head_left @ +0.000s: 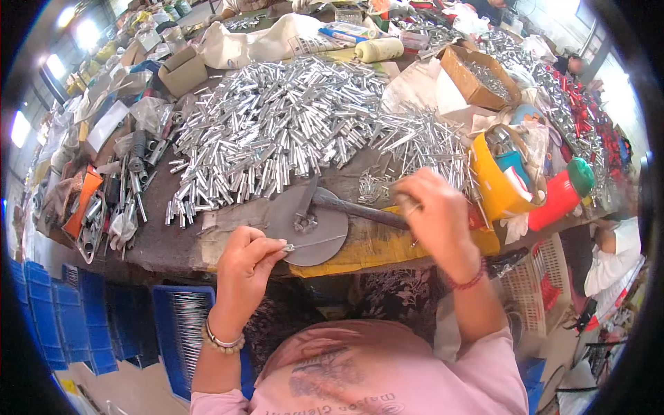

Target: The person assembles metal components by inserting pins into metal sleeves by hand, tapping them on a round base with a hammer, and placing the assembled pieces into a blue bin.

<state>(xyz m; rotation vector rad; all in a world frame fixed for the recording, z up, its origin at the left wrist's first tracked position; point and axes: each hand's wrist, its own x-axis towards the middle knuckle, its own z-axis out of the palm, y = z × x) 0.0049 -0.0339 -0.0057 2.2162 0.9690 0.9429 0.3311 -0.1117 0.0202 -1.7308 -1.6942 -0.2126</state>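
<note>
Left hand (243, 266), lower centre, pinches a thin metal pin (315, 242) flat on the round steel plate (308, 225). Right hand (436, 218) clenches the hammer handle (360, 211). Judgement: fingertips should stay clear of the strike point, pin seated flat.

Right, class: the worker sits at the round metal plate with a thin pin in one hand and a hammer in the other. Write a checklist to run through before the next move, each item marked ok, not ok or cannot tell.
1. Left hand pinches the thin pin at its near end: ok.
2. Pin lies across the round metal plate: ok.
3. Right hand is wrapped round the hammer handle: ok.
4. Hammer head rests on the plate, beside the small metal piece: ok.
5. Pin tip seated in that piece: cannot tell.
6. Pile of metal tubes lies off the plate: ok.
</note>
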